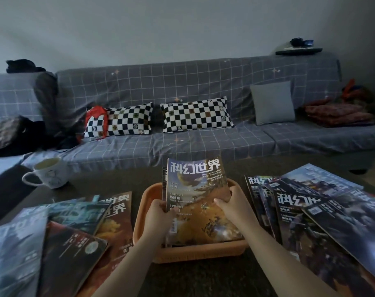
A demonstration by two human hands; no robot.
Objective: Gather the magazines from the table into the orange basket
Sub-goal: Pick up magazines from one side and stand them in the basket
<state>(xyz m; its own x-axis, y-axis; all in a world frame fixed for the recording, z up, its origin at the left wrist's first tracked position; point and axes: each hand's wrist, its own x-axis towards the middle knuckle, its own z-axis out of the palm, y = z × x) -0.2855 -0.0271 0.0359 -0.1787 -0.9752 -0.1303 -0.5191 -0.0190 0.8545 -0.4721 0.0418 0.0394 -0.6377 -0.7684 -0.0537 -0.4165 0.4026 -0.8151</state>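
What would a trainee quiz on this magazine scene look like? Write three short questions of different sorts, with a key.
1. True or false: both hands grip the magazine standing in the orange basket.
2. Which side of the table holds the mug: A person's left, B person's right?
3. Fill in: loose magazines lie on ___ sides of the basket.

Key: 1 true, the left hand and right hand hold its side edges. 2 A. 3 both: left pile, right pile.
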